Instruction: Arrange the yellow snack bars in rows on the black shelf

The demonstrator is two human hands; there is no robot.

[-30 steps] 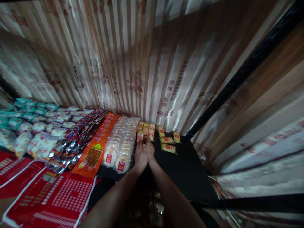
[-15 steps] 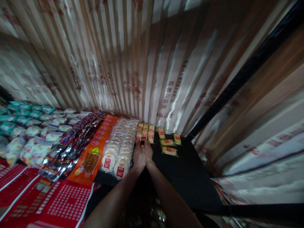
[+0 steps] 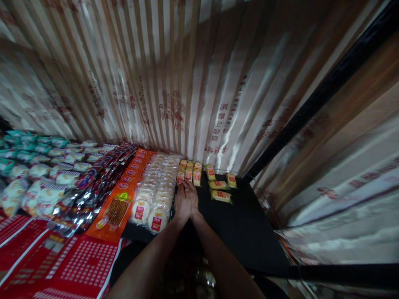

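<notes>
Small yellow snack packets (image 3: 197, 177) with red labels stand in short rows at the back of a black surface (image 3: 237, 232). My left hand (image 3: 182, 202) lies just in front of the leftmost row, fingers stretched forward, fingertips at the front packet (image 3: 181, 176). Pressed alongside it, my right hand (image 3: 193, 197) has its fingers extended and angled left across the left fingertips. Neither palm shows, and no held item is visible. To the right of the hands, several loose yellow packets (image 3: 221, 196) lie at different angles.
Left of my hands are clear-wrapped round white crackers (image 3: 157, 220), an orange strip pack (image 3: 116, 211), dark shiny packs (image 3: 96, 178), and white and green bags (image 3: 43, 195). A printed pleated sheet (image 3: 174, 83) hangs behind; a black bar (image 3: 299, 112) slants at right.
The view has shifted slightly. My right fingers have moved left and now lie over the left fingertips. The front middle packet shows more fully.
</notes>
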